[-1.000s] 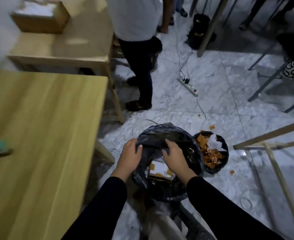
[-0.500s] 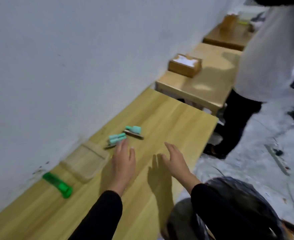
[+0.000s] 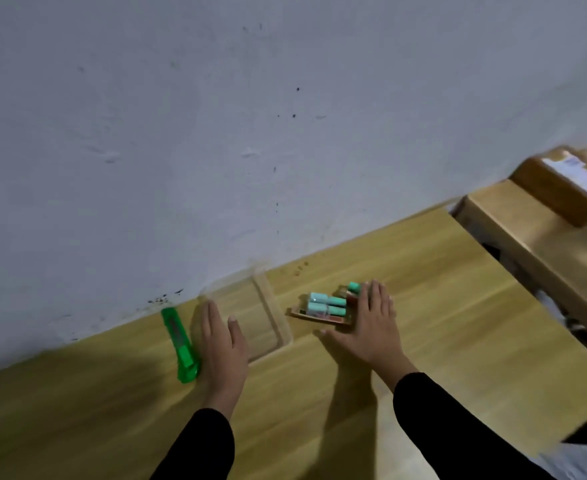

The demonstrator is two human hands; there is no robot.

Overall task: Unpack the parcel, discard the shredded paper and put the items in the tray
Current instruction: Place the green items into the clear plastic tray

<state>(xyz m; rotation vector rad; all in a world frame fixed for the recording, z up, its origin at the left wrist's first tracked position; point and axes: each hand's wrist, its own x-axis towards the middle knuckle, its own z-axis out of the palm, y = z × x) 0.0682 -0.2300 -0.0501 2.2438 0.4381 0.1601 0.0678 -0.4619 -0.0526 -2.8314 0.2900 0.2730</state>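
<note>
Here the left hand (image 3: 221, 344) was spread flat and empty, its fingers reaching over the near-left corner of the clear tray (image 3: 250, 318), with a green utility knife (image 3: 180, 344) lying just beside it on the outer side. The right hand (image 3: 368, 323) was likewise splayed open and gripping nothing, its fingertips touching or overlapping the right end of the packs of teal-capped items (image 3: 326, 306), which lay on the wooden table (image 3: 458, 341) just to the right of the tray and outside it. Farther right, on a neighbouring table (image 3: 544, 251), sat a blurred cardboard parcel (image 3: 567, 183), and a pale wall (image 3: 215, 133) rose behind everything.
</note>
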